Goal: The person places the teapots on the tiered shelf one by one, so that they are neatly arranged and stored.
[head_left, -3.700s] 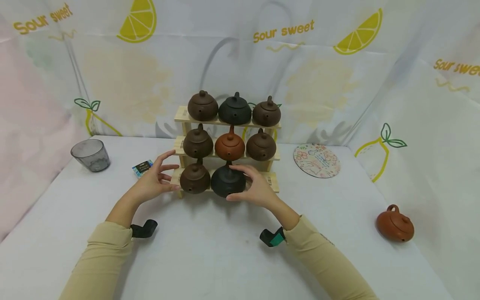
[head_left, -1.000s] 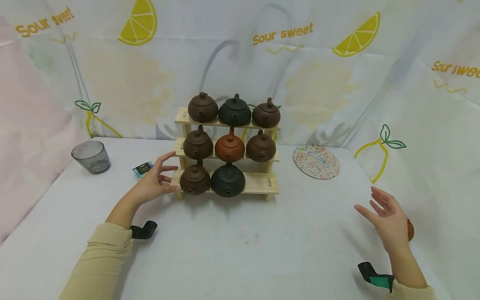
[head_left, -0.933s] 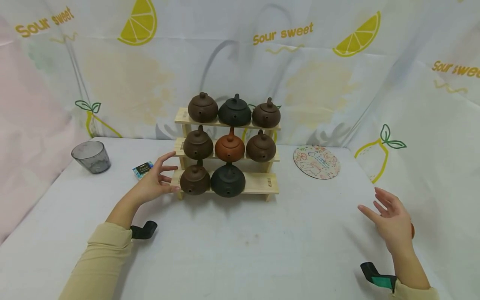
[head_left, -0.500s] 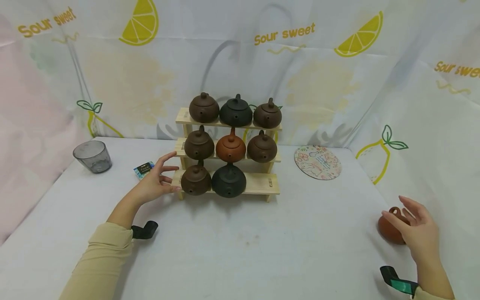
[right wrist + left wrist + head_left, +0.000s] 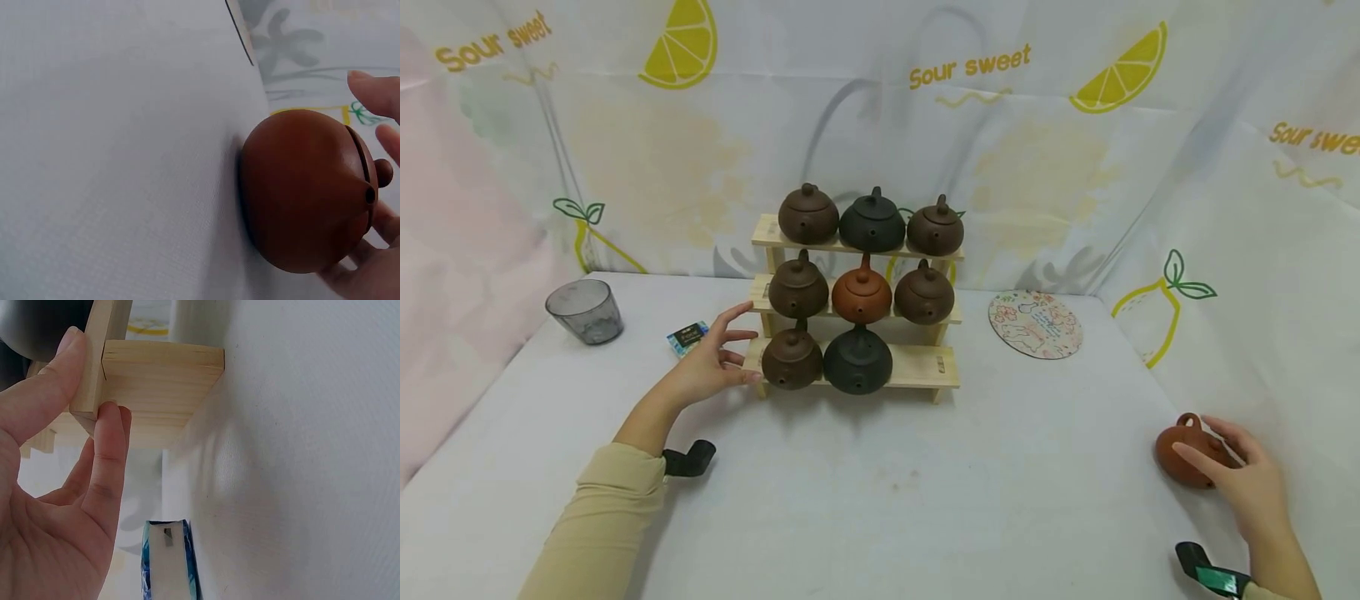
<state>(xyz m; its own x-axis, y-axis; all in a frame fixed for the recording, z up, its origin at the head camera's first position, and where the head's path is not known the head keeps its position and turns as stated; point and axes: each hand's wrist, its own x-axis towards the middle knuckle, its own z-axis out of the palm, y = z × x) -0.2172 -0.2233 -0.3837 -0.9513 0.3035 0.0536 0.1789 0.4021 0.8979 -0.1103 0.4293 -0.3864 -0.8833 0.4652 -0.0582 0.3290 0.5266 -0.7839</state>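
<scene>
In the head view my left hand [image 5: 711,364] is at the left end of the tiered wooden rack [image 5: 917,367]. The left wrist view has its thumb on top of the lowest shelf board [image 5: 94,369] and fingers under it, pinching its end. Far right, my right hand [image 5: 1251,479] reaches over a reddish-brown clay teapot [image 5: 1180,457] on the table. The right wrist view shows that teapot [image 5: 300,194] between spread fingers: the upper digits stand apart from it, while the lower fingers [image 5: 369,265] overlap its side.
Brown, black and reddish teapots fill the rack's upper two tiers; a brown teapot [image 5: 792,358] and a black teapot [image 5: 858,362] sit on the lowest. A grey glass [image 5: 585,312] and small blue packet [image 5: 687,337] lie left, a round patterned mat [image 5: 1036,325] right.
My right hand has left the black teapot on the lowest shelf, moved far right and come down around the reddish-brown teapot. My left hand has stayed at the rack's end.
</scene>
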